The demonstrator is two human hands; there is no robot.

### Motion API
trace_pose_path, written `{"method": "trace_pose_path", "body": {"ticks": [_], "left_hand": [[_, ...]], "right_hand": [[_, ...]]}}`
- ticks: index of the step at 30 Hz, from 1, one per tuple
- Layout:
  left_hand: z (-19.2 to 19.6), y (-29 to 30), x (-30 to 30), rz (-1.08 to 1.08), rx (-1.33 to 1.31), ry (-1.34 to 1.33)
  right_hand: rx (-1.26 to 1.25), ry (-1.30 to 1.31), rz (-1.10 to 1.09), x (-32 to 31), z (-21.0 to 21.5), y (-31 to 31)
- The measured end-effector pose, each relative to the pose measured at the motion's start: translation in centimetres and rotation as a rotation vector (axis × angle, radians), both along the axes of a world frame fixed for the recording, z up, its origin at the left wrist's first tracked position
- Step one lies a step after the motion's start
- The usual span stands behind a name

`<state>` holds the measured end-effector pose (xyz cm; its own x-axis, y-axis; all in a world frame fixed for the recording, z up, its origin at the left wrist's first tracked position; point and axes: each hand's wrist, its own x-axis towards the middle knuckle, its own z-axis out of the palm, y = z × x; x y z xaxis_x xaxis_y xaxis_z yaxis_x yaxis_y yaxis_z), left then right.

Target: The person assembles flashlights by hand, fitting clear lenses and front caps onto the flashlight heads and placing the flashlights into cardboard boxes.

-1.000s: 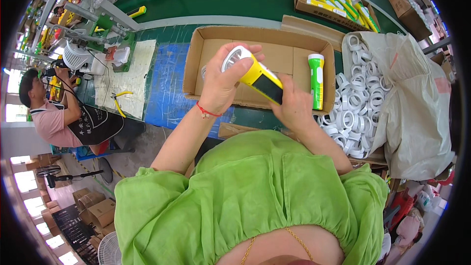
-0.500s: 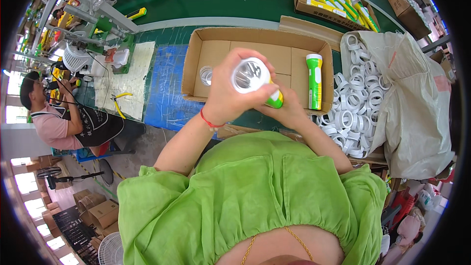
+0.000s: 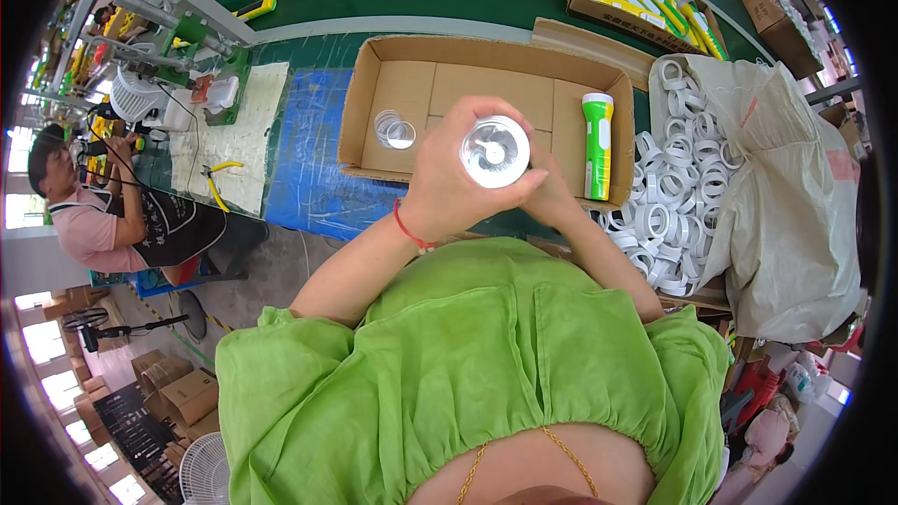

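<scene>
A flashlight (image 3: 496,151) is held with its shiny round reflector end turned up toward me, so its body is hidden underneath. My left hand (image 3: 447,173) is wrapped around its head, fingers behind and thumb along the near rim. Just right of and below it, my right hand (image 3: 552,194) is partly covered by the left; its fingers are hidden at the flashlight's lower part. Beyond my hands stands an open cardboard box (image 3: 486,51). Several clear round discs (image 3: 395,130) lie at its left side, and a green, yellow and white flashlight (image 3: 597,147) lies at its right.
White plastic rings (image 3: 669,210) spill from a pale woven sack (image 3: 786,196) at the right. Farther back is a carton of flashlights (image 3: 655,19). Yellow-handled pliers (image 3: 220,182) and a green bench press (image 3: 224,84) are left, where a co-worker (image 3: 103,206) sits.
Both hands have shifted slightly right. The flashlight has tipped so its reflector faces me more squarely, and its green and yellow body has gone out of sight. The view has shifted a little.
</scene>
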<state>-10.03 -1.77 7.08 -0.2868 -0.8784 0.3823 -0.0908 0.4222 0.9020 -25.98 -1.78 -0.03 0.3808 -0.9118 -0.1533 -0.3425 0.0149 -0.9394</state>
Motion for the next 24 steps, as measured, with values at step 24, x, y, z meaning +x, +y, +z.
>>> {"method": "trace_pose_path", "body": {"ticks": [24], "left_hand": [[0.1,-2.6,3.1,-0.234,0.435,0.496]], "right_hand": [[-0.14,0.022,-0.116,1.6,1.7,2.5]]}}
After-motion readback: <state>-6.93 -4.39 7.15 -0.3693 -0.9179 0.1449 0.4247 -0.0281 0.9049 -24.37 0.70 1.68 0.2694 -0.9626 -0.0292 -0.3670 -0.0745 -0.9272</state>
